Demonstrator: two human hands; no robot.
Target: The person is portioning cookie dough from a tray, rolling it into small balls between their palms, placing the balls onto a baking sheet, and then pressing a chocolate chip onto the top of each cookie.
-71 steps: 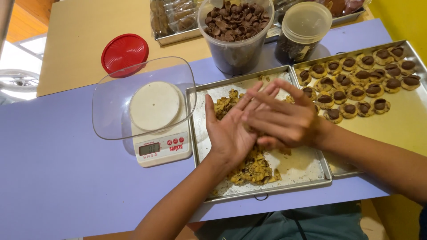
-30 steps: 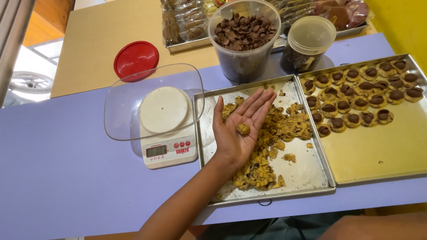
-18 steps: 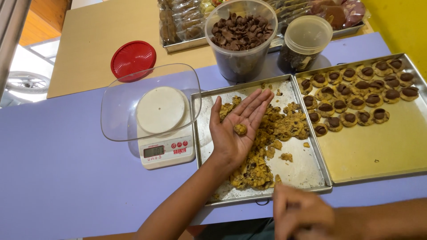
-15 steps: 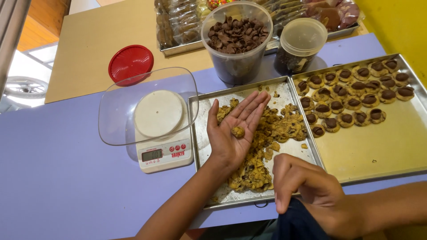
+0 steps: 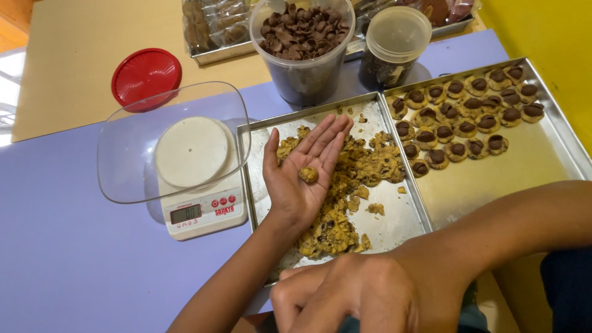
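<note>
My left hand (image 5: 303, 171) lies palm up and flat over a metal tray (image 5: 258, 185), with a small ball of cookie dough (image 5: 308, 175) resting on the palm. Crumbly chocolate-chip dough (image 5: 357, 179) is heaped on the tray under and beside it. My right hand (image 5: 354, 299) is at the bottom edge, near the tray's front rim, back of the hand up and fingers curled; what it holds, if anything, is hidden. To the right, a second tray (image 5: 524, 179) carries rows of shaped cookies topped with chocolate pieces (image 5: 462, 123).
A white kitchen scale (image 5: 197, 197) with a clear plastic bowl (image 5: 123, 154) on it stands left of the dough tray. Behind are a tub of chocolate pieces (image 5: 302, 43), a lidded jar (image 5: 394, 46), a red lid (image 5: 146, 77) and a tray of packets (image 5: 213, 31).
My right hand left the left palm, dropped out of view, and has come back at the bottom edge. The left hand has stayed open with the dough ball on it.
</note>
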